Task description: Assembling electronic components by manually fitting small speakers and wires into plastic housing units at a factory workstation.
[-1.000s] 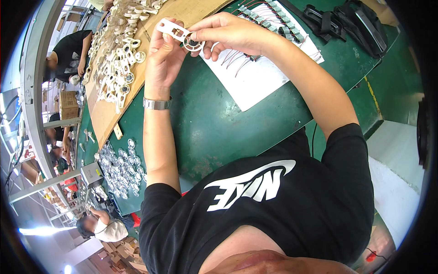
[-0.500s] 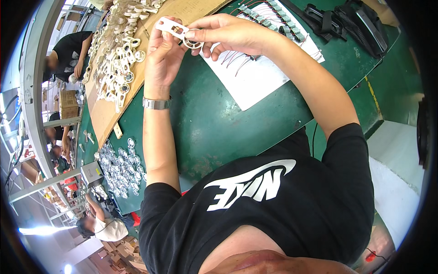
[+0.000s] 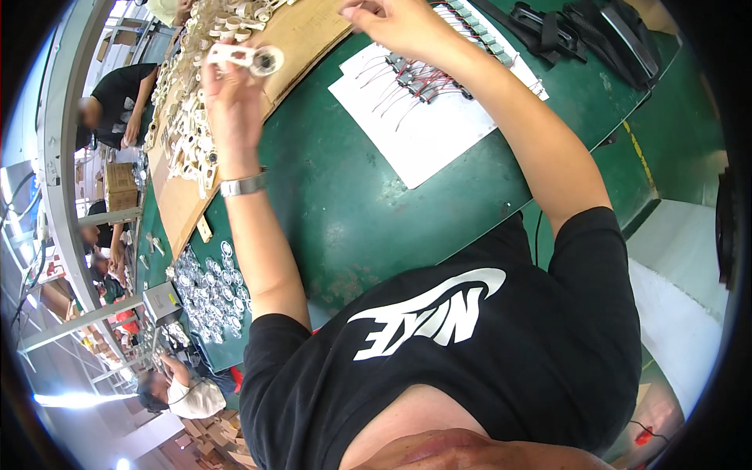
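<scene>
A white plastic housing point(image 3: 233, 53), long with a round ring at one end, is held up in my left hand point(image 3: 235, 102), blurred by motion. The fingers are closed on its flat part, and the ring end sticks out to the right, dark in the middle. Below the housing is a heap of similar cream-white housings point(image 3: 192, 117) on a cardboard sheet point(image 3: 176, 200). My right hand point(image 3: 392, 23) is at the top edge, fingers loosely bent and apart, nothing visible in them; the frame cuts off part of it. Nearby are small motors point(image 3: 415, 82) with red and black wires.
The motors lie on white paper point(image 3: 419, 153) on the green table point(image 3: 368, 227). Clear round plastic parts point(image 3: 211, 290) lie beside a small grey box point(image 3: 162, 300) at left. Black straps and a dark bag point(image 3: 611, 43) rest at far right. Other people work beyond the metal frame point(image 3: 59, 157).
My left hand has moved left with the housing, over the heap. My right hand has let go of it and moved up and slightly right.
</scene>
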Demonstrator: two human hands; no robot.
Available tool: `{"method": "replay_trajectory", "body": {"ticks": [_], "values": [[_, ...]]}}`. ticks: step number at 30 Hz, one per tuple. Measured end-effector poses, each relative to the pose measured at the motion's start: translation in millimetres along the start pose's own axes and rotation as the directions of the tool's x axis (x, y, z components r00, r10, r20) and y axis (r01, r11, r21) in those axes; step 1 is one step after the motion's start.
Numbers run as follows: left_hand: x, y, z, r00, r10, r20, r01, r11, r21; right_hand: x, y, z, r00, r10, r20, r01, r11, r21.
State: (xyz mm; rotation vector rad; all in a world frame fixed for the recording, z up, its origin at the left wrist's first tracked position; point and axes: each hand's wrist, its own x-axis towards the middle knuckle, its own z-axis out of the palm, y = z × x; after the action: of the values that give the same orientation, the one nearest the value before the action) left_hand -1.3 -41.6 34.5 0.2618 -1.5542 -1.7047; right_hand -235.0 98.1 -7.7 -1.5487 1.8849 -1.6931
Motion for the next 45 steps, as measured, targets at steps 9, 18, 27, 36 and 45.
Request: {"method": "replay_trajectory", "body": {"ticks": [9, 18, 27, 36, 45], "values": [[15, 23, -135, 0.940, 0.334, -0.071, 0.235, -0.482, 0.844, -16, -3, -24, 0.938, -0.076, 0.337, 0.237, 0.851, -0.469], [58, 26, -157, 0.925, 0.375, -0.059, 0.348, -0.776, 0.526, -19, -3, -18, 0.879, 0.221, 0.422, 0.113, 0.763, -0.636], [132, -34, -94, 0.915, -0.137, 0.379, -0.357, -0.712, 0.605, -20, -3, -8, 0.877, 0.220, 0.428, 0.123, 0.757, -0.642], [148, -64, -80, 0.862, -0.346, 0.370, -0.479, -0.793, 0.375, -21, 3, -5, 0.873, 0.189, 0.449, 0.140, 0.786, -0.603], [146, -70, -96, 0.904, -0.272, 0.328, -0.387, -0.849, 0.361, -23, 6, 1, 0.894, 0.137, 0.427, 0.159, 0.793, -0.588]]}}
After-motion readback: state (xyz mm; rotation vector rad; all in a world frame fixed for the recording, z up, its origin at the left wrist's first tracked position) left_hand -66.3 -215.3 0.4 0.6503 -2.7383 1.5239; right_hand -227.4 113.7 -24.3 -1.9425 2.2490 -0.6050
